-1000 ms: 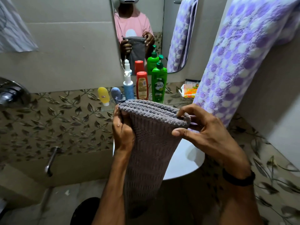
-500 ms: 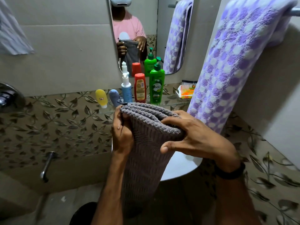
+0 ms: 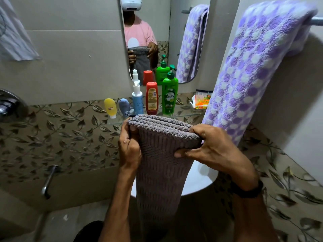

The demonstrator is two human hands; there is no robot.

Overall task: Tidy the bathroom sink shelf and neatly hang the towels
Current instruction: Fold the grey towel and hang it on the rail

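Note:
A folded grey towel (image 3: 158,165) hangs down in front of me over the white sink (image 3: 201,179). My left hand (image 3: 129,147) grips its top left corner. My right hand (image 3: 211,147) pinches the top right corner, thumb under the fold. A purple-and-white dotted towel (image 3: 248,70) is draped over the rail (image 3: 317,20) at the right. On the glass shelf (image 3: 185,111) stand a yellow tube (image 3: 110,107), a blue-grey tube (image 3: 124,106), a blue spray bottle (image 3: 137,99), a red bottle (image 3: 151,98) and a green pump bottle (image 3: 169,95).
An orange packet (image 3: 201,101) lies at the shelf's right end. A mirror (image 3: 148,37) hangs above the shelf. A chrome tap (image 3: 48,180) and a valve (image 3: 8,105) stick out of the left wall. A pale cloth (image 3: 14,35) hangs at top left.
My right hand has closed over the grey towel's top right corner and pressed the folded layers together. The view has shifted slightly downward.

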